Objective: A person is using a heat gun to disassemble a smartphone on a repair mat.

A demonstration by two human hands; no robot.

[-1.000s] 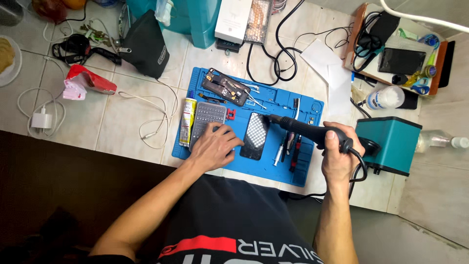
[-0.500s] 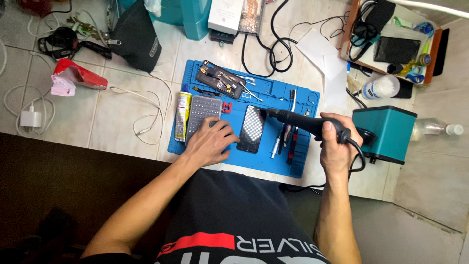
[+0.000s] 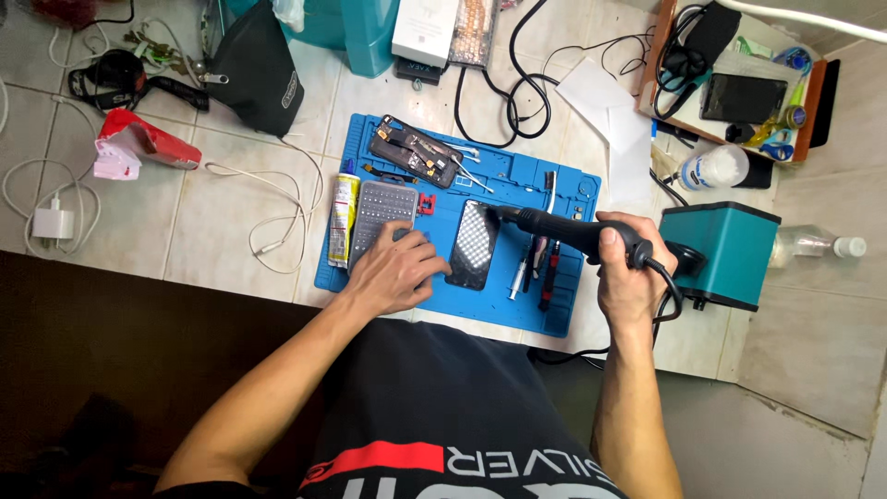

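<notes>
Head view of a tiled work surface (image 3: 231,212), described from its left edge to its right. Near the left edge, a white charger (image 3: 53,222) with its cable and a red packet (image 3: 139,143) are seen, with a black pouch (image 3: 254,74) toward the far edge. A blue repair mat (image 3: 573,305) is laid at the middle of the near edge. Along the mat's left edge a yellow tube (image 3: 344,217) is placed just beside a grey bit tray (image 3: 381,211). The left hand (image 3: 397,275) is rested palm down on the mat, its fingers spread and flattened, overlapping the tray's near end and reaching up to the left side of a dark phone (image 3: 474,243) that lies flat at the mat's centre. An opened phone body (image 3: 414,152) is set at the mat's far edge. The right hand (image 3: 628,277) is closed around the black handle of a hot-air tool (image 3: 554,226), whose nozzle is held over the phone's far end. Small hand tools (image 3: 545,268) lie beneath it. A teal station (image 3: 725,254) stands just off the mat's right edge, and a wooden tray (image 3: 813,92) occupies the far right corner.
</notes>
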